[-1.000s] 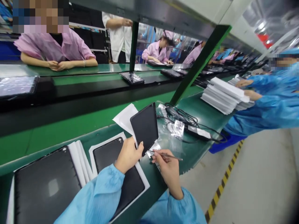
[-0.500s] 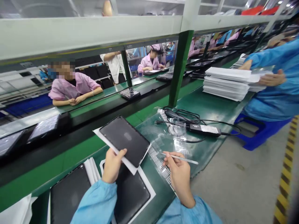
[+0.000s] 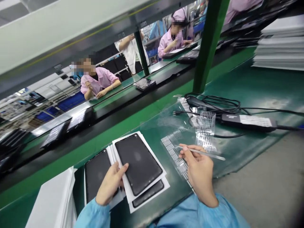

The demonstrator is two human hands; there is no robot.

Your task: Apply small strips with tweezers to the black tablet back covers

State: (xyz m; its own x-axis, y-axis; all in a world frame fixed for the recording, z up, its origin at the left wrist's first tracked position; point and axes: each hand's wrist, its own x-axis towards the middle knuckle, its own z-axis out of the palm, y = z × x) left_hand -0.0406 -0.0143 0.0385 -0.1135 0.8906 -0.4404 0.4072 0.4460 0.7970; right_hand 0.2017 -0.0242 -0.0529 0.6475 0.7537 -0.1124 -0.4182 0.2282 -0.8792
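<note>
My left hand grips a black tablet back cover and the white sheet under it by the left edge, thumb on top. This cover lies over or just above another black cover on white backing; whether they touch I cannot tell. Left of it, partly behind my hand, is a further black cover. Between the thumb and fingers of my right hand are slim metal tweezers, tip pointing left. Beneath that tip lies a clear sheet of small silver-and-black strips on the green bench.
A black power adapter with coiled cable lies on the bench at right. White stacks stand at far right and lower left. A green post rises behind. Across the conveyor sits a person in pink.
My left hand has lowered the tilted cover and its white sheet onto or close over the other cover. My right hand still holds the tweezers near the strips. The view has turned and tilted.
</note>
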